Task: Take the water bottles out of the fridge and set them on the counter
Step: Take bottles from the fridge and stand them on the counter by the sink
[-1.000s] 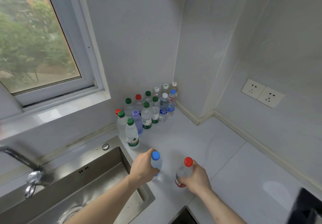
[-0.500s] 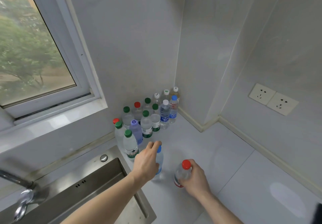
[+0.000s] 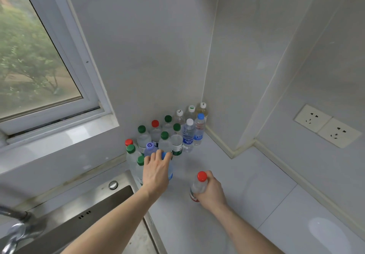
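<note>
Moved: since a second ago the left hand (image 3: 157, 171) has carried the blue-capped bottle (image 3: 170, 169) away from the sink edge and up against the cluster of bottles (image 3: 167, 135); the right hand (image 3: 210, 192) has stayed nearly where it was.
Left hand: fingers curled over the cap and shoulder of the blue-capped bottle, holding it upright; its base seems to meet the tabletop (image 3: 246, 174), though the hand hides most of it.
Right hand: wrapped round the lower body of the red-capped bottle (image 3: 198, 185), which stands slightly tilted on the tabletop, apart from the cluster.
Cluster: green, red, white, blue and purple caps, standing upright in the corner against the wall.
Sink: steel sink (image 3: 94, 210) at lower left, its rim just beside the nearest green-capped bottle (image 3: 139, 164).
Wall: two sockets (image 3: 326, 125) at right; a window (image 3: 37, 56) at upper left.
</note>
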Demonstrator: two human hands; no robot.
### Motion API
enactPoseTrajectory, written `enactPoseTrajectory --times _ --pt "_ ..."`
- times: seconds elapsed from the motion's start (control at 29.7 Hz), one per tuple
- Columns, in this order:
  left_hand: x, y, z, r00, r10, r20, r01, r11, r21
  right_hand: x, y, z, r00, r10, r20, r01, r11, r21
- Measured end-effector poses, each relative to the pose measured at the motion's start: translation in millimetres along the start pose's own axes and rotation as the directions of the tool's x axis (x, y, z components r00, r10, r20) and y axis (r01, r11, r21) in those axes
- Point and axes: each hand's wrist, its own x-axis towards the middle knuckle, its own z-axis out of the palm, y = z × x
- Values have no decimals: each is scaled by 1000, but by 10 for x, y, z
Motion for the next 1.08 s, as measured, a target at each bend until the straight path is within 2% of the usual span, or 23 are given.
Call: enactPoseTrajectory --times 0.27,0.57,1.08 --pt "175 -15 -50 999 -47 9 46 997 55 427 -246 146 999 -45 17 45 999 -11" --pt "229 -112 -134 999 -46 28 46 999 10 811 -529 425 988 -141 67 144 989 -41" --pt "265 -181 -163 996 -91 -17 91 995 -36 938 -748 713 986 -140 87 139 990 26"
